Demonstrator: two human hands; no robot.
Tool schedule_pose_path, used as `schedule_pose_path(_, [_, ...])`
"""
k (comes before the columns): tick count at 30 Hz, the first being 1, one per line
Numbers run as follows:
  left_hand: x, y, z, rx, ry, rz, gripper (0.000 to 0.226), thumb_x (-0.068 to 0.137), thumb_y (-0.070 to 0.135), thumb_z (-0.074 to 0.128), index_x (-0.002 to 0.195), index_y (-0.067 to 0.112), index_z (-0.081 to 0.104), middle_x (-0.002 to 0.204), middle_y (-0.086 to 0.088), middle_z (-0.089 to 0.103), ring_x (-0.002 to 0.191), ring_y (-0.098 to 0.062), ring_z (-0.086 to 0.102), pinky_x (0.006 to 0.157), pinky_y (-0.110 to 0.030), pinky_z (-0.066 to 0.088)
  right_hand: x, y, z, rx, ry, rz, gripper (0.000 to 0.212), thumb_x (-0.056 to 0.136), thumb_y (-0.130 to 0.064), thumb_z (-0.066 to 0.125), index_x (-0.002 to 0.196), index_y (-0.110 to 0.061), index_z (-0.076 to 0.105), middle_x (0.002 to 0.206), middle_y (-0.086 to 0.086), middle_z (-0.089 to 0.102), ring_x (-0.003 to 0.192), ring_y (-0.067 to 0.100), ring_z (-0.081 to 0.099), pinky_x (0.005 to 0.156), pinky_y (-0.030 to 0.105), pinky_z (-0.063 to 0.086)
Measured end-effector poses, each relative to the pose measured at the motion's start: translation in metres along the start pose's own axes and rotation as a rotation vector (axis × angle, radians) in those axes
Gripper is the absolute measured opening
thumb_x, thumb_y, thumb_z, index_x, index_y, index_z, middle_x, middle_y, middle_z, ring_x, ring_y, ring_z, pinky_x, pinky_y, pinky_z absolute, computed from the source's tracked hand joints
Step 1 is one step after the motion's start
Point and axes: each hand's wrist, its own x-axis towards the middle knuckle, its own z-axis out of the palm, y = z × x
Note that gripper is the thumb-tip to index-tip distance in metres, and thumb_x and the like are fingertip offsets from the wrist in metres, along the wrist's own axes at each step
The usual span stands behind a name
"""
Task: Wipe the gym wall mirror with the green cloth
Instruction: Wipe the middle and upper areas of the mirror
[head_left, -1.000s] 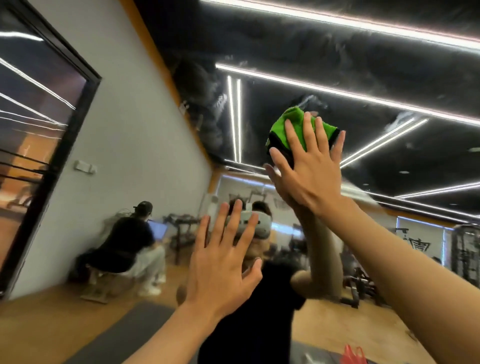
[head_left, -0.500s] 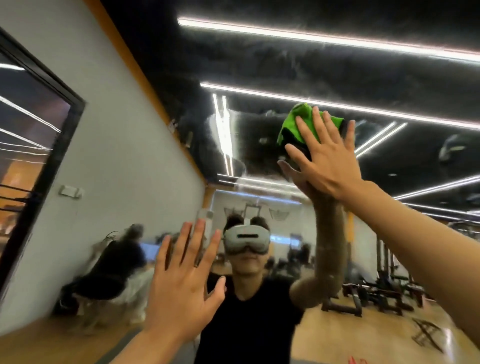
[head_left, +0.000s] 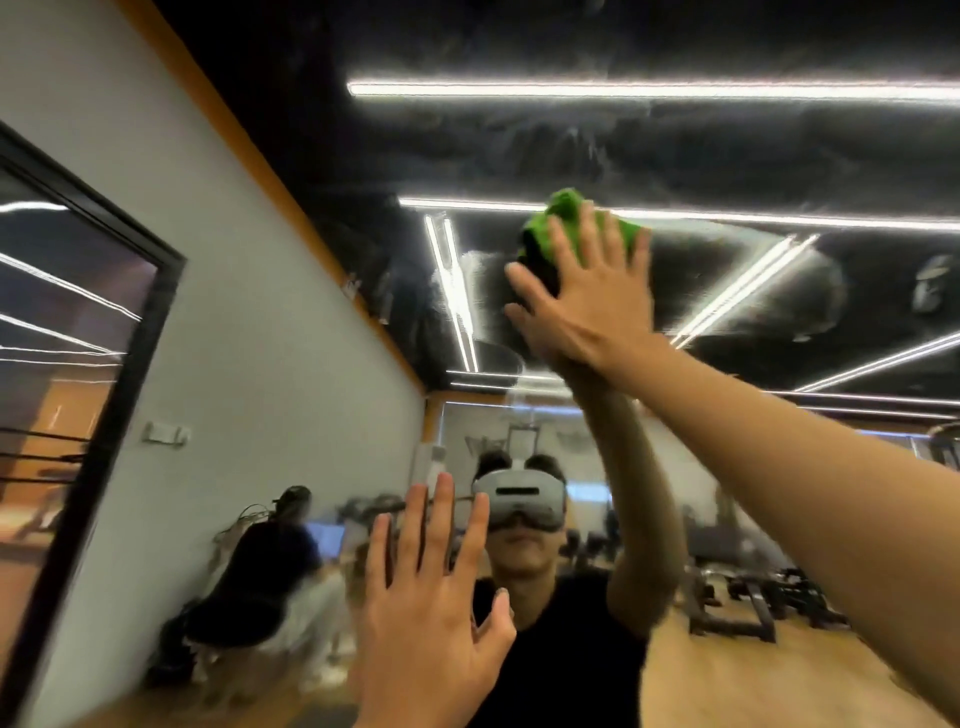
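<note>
Head view: a large wall mirror (head_left: 727, 156), hazy with streaks, reflects a dark gym ceiling and bright light strips (head_left: 623, 89). The right hand (head_left: 587, 301), fingers straight, presses a fuzzy, bunched green cloth (head_left: 566, 223) high on the glass. Lower down, the left hand (head_left: 431, 623) is raised with fingers spread, holding nothing. A blurred seated person (head_left: 265, 561) shows at the left.

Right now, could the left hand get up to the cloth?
Probably yes: the left hand is open, lower before the mirror, with nothing between it and the cloth, though the right hand covers most of it.
</note>
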Motion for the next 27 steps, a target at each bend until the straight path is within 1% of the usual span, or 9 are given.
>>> schedule_pose_path(4, [0.001,-0.007,0.000,-0.005,0.003,0.020,0.087,0.083,0.055,0.052,0.164,0.024,0.039,0.175,-0.009,0.023,0.160,-0.031,0.024,0.127,-0.053,0.015,-0.017,-0.068,0.014,0.033,-0.068,-0.272,0.090,0.093,-0.084,0.004,0.168,-0.034,0.012,0.176,0.004,-0.003,0.161,0.023,-0.013,0.127,0.057,-0.012])
schedule_pose_path(8, [-0.002,-0.007,0.002,0.023,0.031,0.035,0.087,0.085,0.054,0.050,0.165,0.023,0.035,0.176,-0.009,0.019,0.161,-0.032,0.021,0.128,-0.052,0.009,-0.033,-0.027,0.005,-0.002,-0.102,-0.371,0.083,0.096,-0.080,0.006,0.167,-0.036,0.011,0.176,0.002,-0.002,0.162,0.018,-0.010,0.127,0.056,-0.013])
schedule_pose_path(12, [-0.003,-0.003,0.006,0.026,0.060,0.018,0.087,0.083,0.052,0.050,0.163,0.021,0.039,0.175,-0.010,0.022,0.160,-0.034,0.025,0.126,-0.058,0.017,-0.040,0.069,-0.015,-0.052,-0.065,-0.192,0.086,0.095,-0.081,0.010,0.168,-0.035,0.012,0.176,0.003,-0.001,0.162,0.020,-0.007,0.127,0.057,-0.012])
schedule_pose_path(15, [-0.001,0.004,0.007,0.034,0.058,0.011,0.088,0.082,0.053,0.051,0.163,0.020,0.041,0.175,-0.011,0.022,0.160,-0.034,0.024,0.125,-0.058,0.017,-0.045,0.142,-0.031,-0.060,-0.034,-0.017,0.100,0.087,-0.089,-0.002,0.168,-0.032,0.011,0.176,0.006,0.002,0.162,0.024,-0.004,0.126,0.059,-0.013])
schedule_pose_path(18, [0.001,0.006,0.005,0.020,0.030,0.000,0.090,0.081,0.053,0.052,0.163,0.021,0.040,0.176,-0.011,0.021,0.161,-0.035,0.023,0.127,-0.057,0.016,-0.049,0.166,-0.035,-0.011,0.001,0.261,0.093,0.091,-0.083,-0.003,0.168,-0.032,0.010,0.176,0.006,-0.002,0.162,0.023,-0.008,0.124,0.063,-0.016])
schedule_pose_path(20, [0.000,0.005,0.003,0.030,-0.007,-0.005,0.092,0.081,0.054,0.053,0.165,0.022,0.037,0.176,-0.011,0.019,0.161,-0.035,0.023,0.126,-0.058,0.017,-0.045,0.137,-0.027,0.022,0.023,0.377,0.092,0.095,-0.080,-0.001,0.168,-0.027,0.014,0.176,0.008,-0.003,0.162,0.026,-0.009,0.123,0.065,-0.015])
schedule_pose_path(21, [0.000,0.005,0.003,0.030,-0.017,-0.004,0.092,0.081,0.055,0.053,0.165,0.022,0.035,0.176,-0.011,0.019,0.161,-0.035,0.023,0.126,-0.058,0.017,-0.040,0.114,-0.020,0.025,0.039,0.353,0.092,0.096,-0.079,0.000,0.168,-0.025,0.016,0.176,0.008,-0.002,0.162,0.028,-0.008,0.124,0.064,-0.015])
schedule_pose_path(25, [0.000,0.002,0.002,-0.023,-0.016,0.003,0.095,0.078,0.055,0.056,0.166,0.025,0.036,0.175,-0.010,0.024,0.160,-0.035,0.027,0.124,-0.057,0.019,-0.019,0.003,0.003,0.026,0.040,0.081,0.082,0.098,-0.079,0.012,0.167,-0.034,0.016,0.176,0.005,0.002,0.162,0.027,-0.004,0.123,0.059,-0.017])
schedule_pose_path(27, [0.000,-0.001,0.003,-0.040,-0.024,0.007,0.097,0.078,0.056,0.057,0.167,0.027,0.032,0.175,-0.009,0.024,0.160,-0.034,0.027,0.124,-0.056,0.019,-0.013,-0.057,0.015,0.048,-0.017,-0.021,0.085,0.094,-0.080,0.005,0.167,-0.039,0.016,0.176,0.001,0.001,0.162,0.024,-0.008,0.122,0.058,-0.021])
